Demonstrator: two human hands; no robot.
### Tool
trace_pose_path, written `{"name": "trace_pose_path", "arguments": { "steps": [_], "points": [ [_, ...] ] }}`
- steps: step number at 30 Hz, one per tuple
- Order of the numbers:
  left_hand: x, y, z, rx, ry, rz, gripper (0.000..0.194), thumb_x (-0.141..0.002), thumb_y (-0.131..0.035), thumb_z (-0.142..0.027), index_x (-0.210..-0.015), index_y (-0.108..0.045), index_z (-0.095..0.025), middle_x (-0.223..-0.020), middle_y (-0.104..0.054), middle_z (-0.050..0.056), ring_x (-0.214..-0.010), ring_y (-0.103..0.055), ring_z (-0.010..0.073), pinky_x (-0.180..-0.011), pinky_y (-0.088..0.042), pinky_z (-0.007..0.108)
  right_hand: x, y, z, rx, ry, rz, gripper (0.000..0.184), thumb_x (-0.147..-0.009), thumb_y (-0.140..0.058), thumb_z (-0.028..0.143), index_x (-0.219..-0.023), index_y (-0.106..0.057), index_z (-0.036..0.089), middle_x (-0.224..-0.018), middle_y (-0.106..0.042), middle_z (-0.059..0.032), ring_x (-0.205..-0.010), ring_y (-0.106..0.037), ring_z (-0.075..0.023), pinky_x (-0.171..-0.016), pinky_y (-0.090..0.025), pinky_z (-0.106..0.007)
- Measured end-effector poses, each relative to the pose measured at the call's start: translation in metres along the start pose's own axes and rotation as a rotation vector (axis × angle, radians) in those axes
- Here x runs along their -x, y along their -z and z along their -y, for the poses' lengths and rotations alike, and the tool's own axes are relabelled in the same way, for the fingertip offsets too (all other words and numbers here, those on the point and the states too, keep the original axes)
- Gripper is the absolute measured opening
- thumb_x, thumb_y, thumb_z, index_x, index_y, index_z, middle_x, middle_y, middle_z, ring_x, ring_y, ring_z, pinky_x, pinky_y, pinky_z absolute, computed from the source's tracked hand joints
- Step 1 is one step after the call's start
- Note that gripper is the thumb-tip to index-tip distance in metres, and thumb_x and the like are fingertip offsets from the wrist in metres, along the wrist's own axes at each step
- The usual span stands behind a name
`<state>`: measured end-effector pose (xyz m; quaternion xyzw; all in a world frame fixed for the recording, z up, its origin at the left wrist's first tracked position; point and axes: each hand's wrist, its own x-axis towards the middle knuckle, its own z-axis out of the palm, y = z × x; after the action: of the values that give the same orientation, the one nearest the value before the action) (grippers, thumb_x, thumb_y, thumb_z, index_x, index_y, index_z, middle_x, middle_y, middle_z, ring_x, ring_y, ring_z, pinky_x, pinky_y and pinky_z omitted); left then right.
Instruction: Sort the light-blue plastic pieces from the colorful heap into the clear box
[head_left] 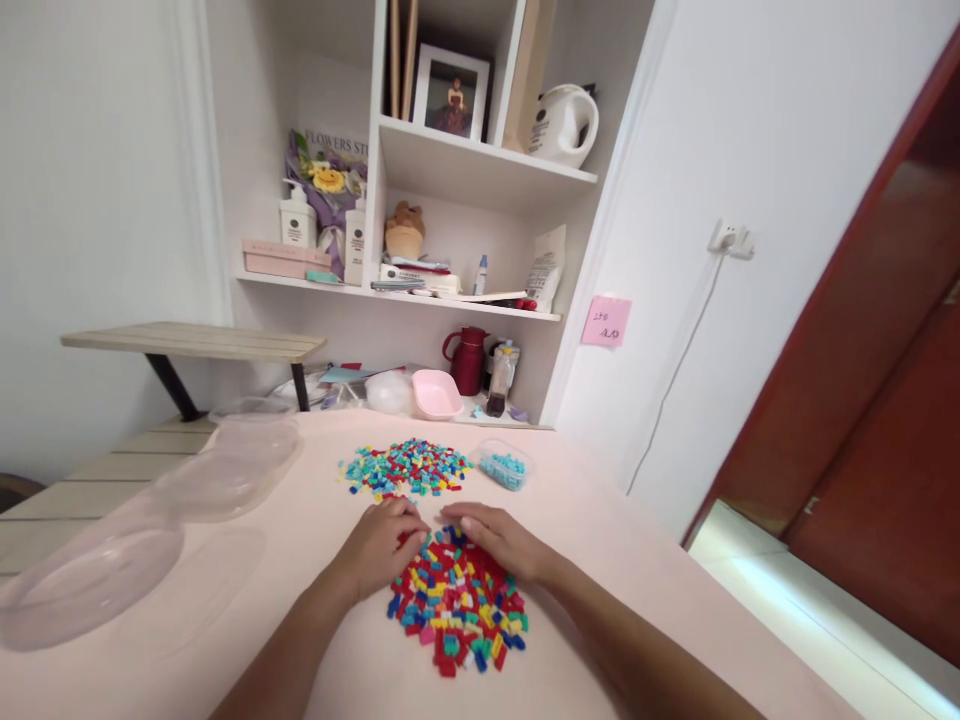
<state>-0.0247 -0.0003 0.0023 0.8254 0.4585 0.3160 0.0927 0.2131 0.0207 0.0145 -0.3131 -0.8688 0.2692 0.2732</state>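
Observation:
A near pile of small coloured bricks (457,605), mostly red with blue, yellow and white, lies on the pale pink table (600,540). My left hand (382,545) rests at its far left edge, fingers curled down onto the bricks. At the far right edge lies my right hand (499,540), fingers bent and touching the bricks near the left fingertips. Whether either hand pinches a brick is hidden. A second pile of mixed bricks (405,467) lies farther back. Beside it, a small clear tub (502,467) holds light blue bricks.
Clear plastic lids or trays (225,470) (82,575) lie at the left on the table. A pink dish (436,393), a red jug (466,360) and bottles stand at the back under white shelves. The table's right edge drops toward a red door (885,400).

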Motion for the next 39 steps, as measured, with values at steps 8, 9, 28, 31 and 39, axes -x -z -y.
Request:
{"name": "trace_pose_path", "arguments": {
  "steps": [8,9,28,31,39],
  "points": [
    [-0.016,0.008,0.027,-0.062,0.276,-0.314,0.035,-0.092,-0.033,-0.030,-0.092,-0.067,-0.021,-0.101,-0.062,0.005,-0.099,-0.058,0.0172,-0.089,-0.046,0.030,-0.035,0.003,-0.051,-0.019,-0.186,-0.305,0.042,-0.088,-0.045,0.042,-0.121,-0.059,0.020,-0.123,-0.059,-0.0092,-0.114,-0.053,-0.0241,-0.101,-0.038,-0.041],
    [-0.019,0.008,0.035,-0.083,0.320,-0.331,0.034,-0.091,-0.034,-0.028,-0.099,-0.066,-0.021,-0.107,-0.060,0.006,-0.105,-0.056,0.0179,-0.094,-0.044,0.031,-0.039,0.002,-0.055,-0.015,-0.197,-0.313,0.042,-0.087,-0.047,0.040,-0.123,-0.058,0.020,-0.124,-0.058,-0.0092,-0.113,-0.053,-0.0240,-0.100,-0.038,-0.041],
    [-0.059,-0.003,0.085,-0.363,0.365,0.103,0.062,-0.087,-0.030,-0.060,-0.141,-0.033,-0.030,-0.150,-0.035,0.005,-0.139,-0.024,0.0267,-0.109,-0.019,0.049,-0.104,-0.007,-0.074,0.389,-0.363,-0.092,0.055,-0.074,-0.057,0.023,-0.129,-0.053,0.025,-0.118,-0.051,-0.0098,-0.101,-0.054,-0.0232,-0.086,-0.041,-0.031],
    [-0.058,-0.005,0.082,-0.362,0.307,0.134,0.057,-0.089,-0.027,-0.059,-0.141,-0.032,-0.035,-0.150,-0.036,0.001,-0.138,-0.027,0.0241,-0.109,-0.020,0.046,-0.106,-0.012,-0.070,0.410,-0.331,-0.072,0.055,-0.075,-0.055,0.020,-0.129,-0.053,0.028,-0.117,-0.051,-0.0088,-0.103,-0.052,-0.0234,-0.087,-0.040,-0.032],
    [-0.046,-0.010,0.071,-0.337,0.263,0.139,0.056,-0.090,-0.029,-0.057,-0.141,-0.031,-0.035,-0.150,-0.036,0.004,-0.138,-0.026,0.0254,-0.109,-0.019,0.046,-0.096,-0.018,-0.061,0.494,-0.240,-0.058,0.052,-0.078,-0.050,0.015,-0.128,-0.055,0.025,-0.114,-0.054,-0.0100,-0.108,-0.049,-0.0240,-0.092,-0.038,-0.033]
  ]
}}
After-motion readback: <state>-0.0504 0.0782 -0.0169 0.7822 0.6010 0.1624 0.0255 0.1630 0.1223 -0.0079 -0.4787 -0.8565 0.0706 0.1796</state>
